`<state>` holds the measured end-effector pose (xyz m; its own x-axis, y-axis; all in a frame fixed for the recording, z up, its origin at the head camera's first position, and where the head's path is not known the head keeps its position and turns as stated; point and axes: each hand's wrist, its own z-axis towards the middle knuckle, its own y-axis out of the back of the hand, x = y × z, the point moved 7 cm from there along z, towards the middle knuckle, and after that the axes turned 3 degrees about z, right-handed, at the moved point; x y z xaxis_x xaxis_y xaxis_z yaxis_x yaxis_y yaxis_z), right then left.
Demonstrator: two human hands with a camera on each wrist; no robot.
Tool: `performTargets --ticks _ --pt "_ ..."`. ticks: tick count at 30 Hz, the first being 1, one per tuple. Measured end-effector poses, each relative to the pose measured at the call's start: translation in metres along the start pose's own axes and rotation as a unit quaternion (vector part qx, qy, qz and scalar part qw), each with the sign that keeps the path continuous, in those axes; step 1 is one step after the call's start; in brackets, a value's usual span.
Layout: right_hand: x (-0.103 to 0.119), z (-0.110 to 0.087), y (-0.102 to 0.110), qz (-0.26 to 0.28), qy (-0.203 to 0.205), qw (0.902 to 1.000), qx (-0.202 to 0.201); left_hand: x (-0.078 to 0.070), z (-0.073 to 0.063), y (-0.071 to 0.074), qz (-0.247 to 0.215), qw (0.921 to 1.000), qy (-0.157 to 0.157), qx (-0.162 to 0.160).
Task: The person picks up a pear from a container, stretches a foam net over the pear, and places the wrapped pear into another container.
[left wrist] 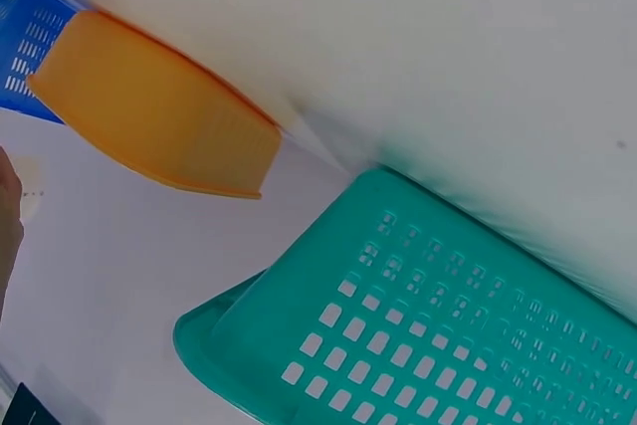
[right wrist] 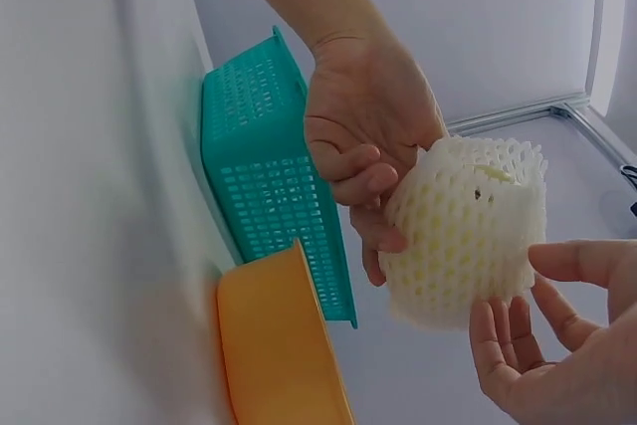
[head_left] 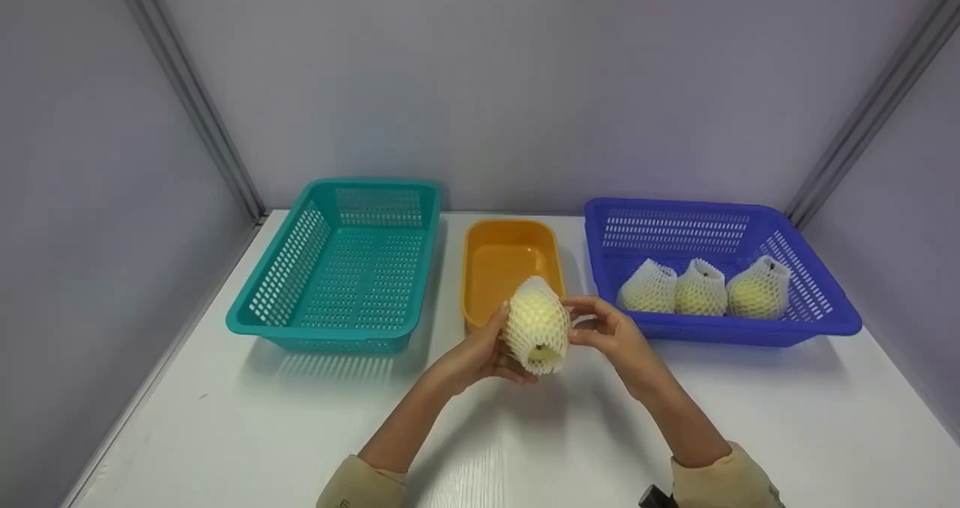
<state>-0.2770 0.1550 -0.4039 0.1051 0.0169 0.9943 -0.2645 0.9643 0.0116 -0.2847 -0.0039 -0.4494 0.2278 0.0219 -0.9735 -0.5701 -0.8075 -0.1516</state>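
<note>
A pale yellow pear in a white foam net is held up over the front end of the orange tray. My left hand grips it from the left and below, fingers curled under the net. From the other side, my right hand pinches the net between thumb and fingertips. The stem shows through the net's open end, which faces me in the head view. Only a sliver of a hand enters the left wrist view.
At left stands a teal basket with nothing inside. To the right, a blue basket holds three netted pears along its front side. Grey panels enclose the white table behind and at both sides.
</note>
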Motion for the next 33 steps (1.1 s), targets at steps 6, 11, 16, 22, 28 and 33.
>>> performTargets --ticks 6,11,16,22,28,33 --pt "-0.006 0.0 0.0 0.015 -0.015 0.9998 0.007 -0.006 0.0 0.004 -0.024 0.9983 -0.044 -0.031" --pt "-0.01 0.001 0.0 0.001 -0.029 0.9996 0.006 -0.009 -0.002 0.007 -0.015 0.9961 -0.045 -0.074" --pt "-0.012 0.002 -0.001 -0.015 -0.032 0.9994 0.006 -0.01 -0.003 0.005 0.04 0.9936 -0.043 -0.097" --pt "-0.022 0.004 -0.005 -0.023 -0.071 0.9971 0.015 -0.011 -0.005 -0.003 0.029 0.9958 -0.058 -0.065" --pt "-0.037 0.007 -0.005 -0.038 -0.113 0.9928 0.002 -0.012 -0.006 -0.004 0.038 0.9949 -0.054 -0.076" --pt "-0.043 0.009 -0.004 -0.056 -0.12 0.9911 0.017 -0.01 -0.003 0.001 0.067 0.9919 -0.043 -0.099"
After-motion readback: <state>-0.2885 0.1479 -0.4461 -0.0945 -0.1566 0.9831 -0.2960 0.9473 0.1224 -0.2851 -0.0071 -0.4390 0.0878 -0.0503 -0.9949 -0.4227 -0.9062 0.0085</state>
